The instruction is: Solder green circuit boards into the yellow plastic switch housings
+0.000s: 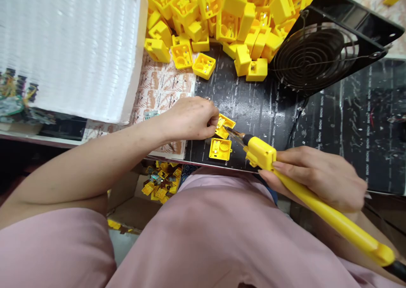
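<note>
My left hand (pixel 198 118) is closed, its thumb and fingers pinched at the left edge of a small open yellow plastic housing (pixel 226 125). Whether a thin wire is also between those fingers I cannot tell. My right hand (pixel 320 176) grips a soldering iron (pixel 317 201) with a long yellow handle and a dark collar. Its metal tip points left and reaches the inside of that housing. A second open yellow housing (pixel 220 149), with a round recess, lies just below, close to the bench edge.
Yellow housings (pixel 234 26) are heaped at the back. A black fan with a wire guard (pixel 312 57) stands tilted at right. A white ribbed foam tray (pixel 72 47) fills the left, with circuit boards and wires (pixel 19 97). Below the edge, a cardboard box (pixel 127 199) holds yellow parts.
</note>
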A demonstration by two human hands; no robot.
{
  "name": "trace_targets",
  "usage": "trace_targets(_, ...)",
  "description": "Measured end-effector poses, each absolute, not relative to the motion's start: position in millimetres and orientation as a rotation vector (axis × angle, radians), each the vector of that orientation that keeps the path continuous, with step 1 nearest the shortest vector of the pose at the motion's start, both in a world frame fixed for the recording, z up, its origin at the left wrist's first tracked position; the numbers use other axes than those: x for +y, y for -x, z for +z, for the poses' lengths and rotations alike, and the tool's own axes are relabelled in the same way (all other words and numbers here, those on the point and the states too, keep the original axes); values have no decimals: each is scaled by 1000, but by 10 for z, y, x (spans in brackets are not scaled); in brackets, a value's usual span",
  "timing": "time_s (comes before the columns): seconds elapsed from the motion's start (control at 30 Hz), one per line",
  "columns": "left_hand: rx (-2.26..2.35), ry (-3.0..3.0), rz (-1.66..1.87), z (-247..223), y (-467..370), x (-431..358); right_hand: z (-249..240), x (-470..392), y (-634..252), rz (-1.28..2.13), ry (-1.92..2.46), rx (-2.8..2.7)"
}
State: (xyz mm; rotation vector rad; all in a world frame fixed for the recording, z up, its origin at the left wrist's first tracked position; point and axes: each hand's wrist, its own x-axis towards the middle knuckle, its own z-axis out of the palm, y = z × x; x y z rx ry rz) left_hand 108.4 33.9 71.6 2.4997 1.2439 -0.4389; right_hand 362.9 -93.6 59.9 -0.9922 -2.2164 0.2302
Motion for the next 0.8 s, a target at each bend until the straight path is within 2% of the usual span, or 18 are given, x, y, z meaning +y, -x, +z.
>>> trace_targets(0.4, 1250, -2572, -486, 710, -1099, 327, 749, -832, -3494, 47, 811, -2362)
trace_targets(0.8, 1222, -2562, -411, 682, -1080, 352, 697, -893, -3590, 129, 928, -2234)
